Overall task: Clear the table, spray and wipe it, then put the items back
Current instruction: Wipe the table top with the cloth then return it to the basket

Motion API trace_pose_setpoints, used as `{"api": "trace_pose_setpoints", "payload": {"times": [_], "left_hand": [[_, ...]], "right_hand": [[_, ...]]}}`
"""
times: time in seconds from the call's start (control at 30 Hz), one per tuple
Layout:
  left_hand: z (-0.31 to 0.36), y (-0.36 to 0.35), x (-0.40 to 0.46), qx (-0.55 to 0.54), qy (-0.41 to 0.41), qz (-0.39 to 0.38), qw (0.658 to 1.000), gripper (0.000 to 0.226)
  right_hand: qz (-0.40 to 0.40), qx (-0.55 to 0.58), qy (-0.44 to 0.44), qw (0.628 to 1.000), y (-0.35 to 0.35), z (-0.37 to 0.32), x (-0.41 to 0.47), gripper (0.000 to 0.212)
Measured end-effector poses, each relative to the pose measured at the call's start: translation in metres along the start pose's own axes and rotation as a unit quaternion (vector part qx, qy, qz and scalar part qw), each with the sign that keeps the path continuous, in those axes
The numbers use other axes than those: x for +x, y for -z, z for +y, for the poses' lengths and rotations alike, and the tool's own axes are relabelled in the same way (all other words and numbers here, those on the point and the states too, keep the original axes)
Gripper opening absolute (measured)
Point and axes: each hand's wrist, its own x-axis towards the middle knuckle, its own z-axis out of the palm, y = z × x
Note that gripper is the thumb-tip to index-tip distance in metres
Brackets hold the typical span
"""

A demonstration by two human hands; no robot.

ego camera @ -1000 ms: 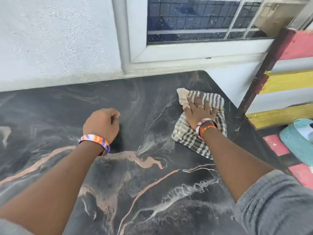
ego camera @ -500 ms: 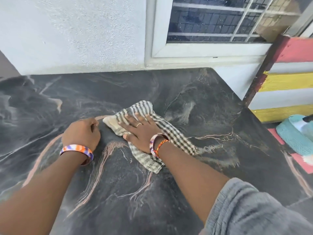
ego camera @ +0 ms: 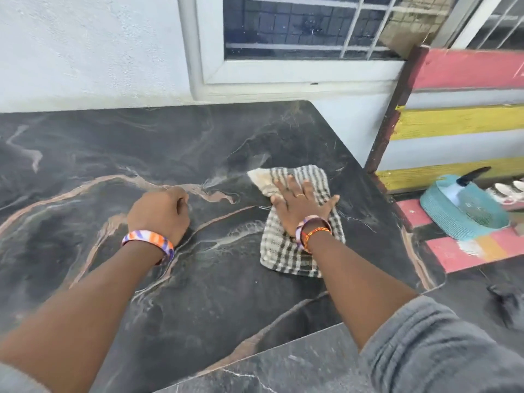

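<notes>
A checked grey and white cloth (ego camera: 286, 251) lies flat on the dark marble table (ego camera: 170, 146), towards its right side. My right hand (ego camera: 300, 207) presses down on the cloth with straight, spread fingers. My left hand (ego camera: 160, 212) rests on the bare tabletop to the left of the cloth as a closed fist, holding nothing. A wet streak shows on the stone just left of the cloth.
A white wall and a window (ego camera: 297, 26) run behind the table. To the right stands a striped pink and yellow bench (ego camera: 467, 120) with a teal woven basket (ego camera: 465, 214) on it. The table's right edge is close to the cloth.
My right hand has slid the cloth back to the right, from the middle of the table towards its right side. My left fist has stayed on the tabletop.
</notes>
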Motion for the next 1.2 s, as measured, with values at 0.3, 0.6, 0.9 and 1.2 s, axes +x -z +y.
{"api": "trace_pose_setpoints", "payload": {"times": [0.3, 0.6, 0.9, 1.2], "left_hand": [[0.071, -0.016, -0.038, -0.009, -0.031, -0.006, 0.999, 0.023], [0.046, 0.005, -0.078, -0.013, -0.015, -0.004, 1.0, 0.023], [-0.056, 0.056, -0.137, 0.004, 0.015, 0.001, 1.0, 0.023], [-0.165, 0.109, -0.179, 0.029, 0.08, 0.039, 0.996, 0.024]], "right_hand": [[0.021, 0.084, -0.232, 0.969, 0.014, 0.143, -0.039, 0.051], [0.05, 0.068, -0.255, 0.963, -0.01, 0.144, -0.107, 0.053], [0.032, 0.042, -0.156, 0.986, -0.038, 0.012, -0.164, 0.053], [-0.002, -0.006, 0.049, 0.999, -0.064, -0.157, -0.189, 0.054]]}}
